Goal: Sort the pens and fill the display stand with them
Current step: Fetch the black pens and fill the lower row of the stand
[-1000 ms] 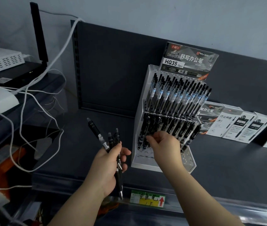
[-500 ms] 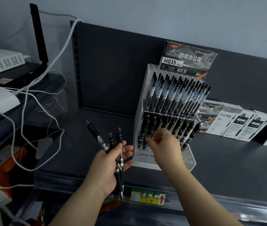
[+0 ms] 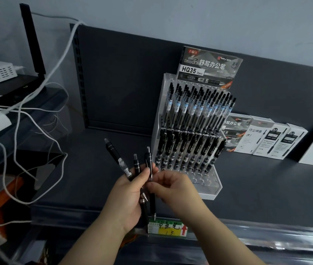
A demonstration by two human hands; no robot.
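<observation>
A white tiered display stand (image 3: 212,190) sits on the dark shelf, its upper rows packed with black pens (image 3: 195,111) and its front row of holes bare. My left hand (image 3: 127,196) grips a fanned bunch of black pens (image 3: 116,155) in front of the stand's left side. My right hand (image 3: 172,187) has come beside it and pinches one pen of that bunch (image 3: 149,165) between thumb and fingers.
An HQ35 pen box (image 3: 209,67) tops the stand. White pen boxes (image 3: 266,139) line the shelf at the right. White cables (image 3: 42,111) and a black router (image 3: 17,88) crowd the left. A price label (image 3: 168,228) marks the shelf's front edge.
My right hand left the stand's lower row and moved down-left to the bunch in my left hand, taking hold of one pen there. My left hand stayed about where it was.
</observation>
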